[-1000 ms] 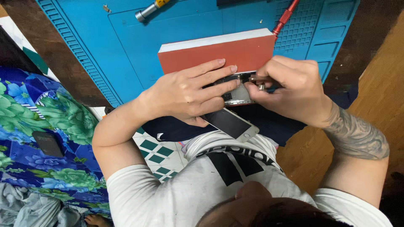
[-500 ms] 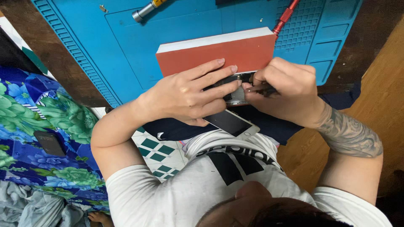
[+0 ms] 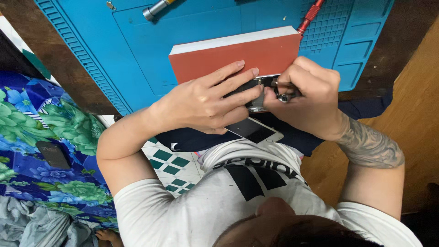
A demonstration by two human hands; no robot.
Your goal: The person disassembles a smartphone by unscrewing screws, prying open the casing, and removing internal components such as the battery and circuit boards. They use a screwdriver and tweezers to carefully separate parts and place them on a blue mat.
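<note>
My left hand (image 3: 208, 103) lies flat over an opened phone (image 3: 257, 93), fingers spread and pressing it down at the near edge of a blue work mat (image 3: 137, 50). The phone's screen panel (image 3: 255, 130) hangs open toward my body, below the hand. My right hand (image 3: 304, 98), with a tattooed forearm, is closed around a small metal tool (image 3: 284, 97) whose tip meets the phone's inside. A red-brown flat block (image 3: 238, 54) with a white edge lies just behind both hands.
A red-handled screwdriver (image 3: 310, 13) and a silver cylindrical tool (image 3: 155, 8) lie at the mat's far edge. A blue floral cloth (image 3: 45, 137) with a small dark object (image 3: 53, 154) on it lies left. Wooden floor (image 3: 411, 91) is on the right.
Both hands stay on the phone. The right hand has shifted only slightly over the phone's inside; the left hand keeps its hold.
</note>
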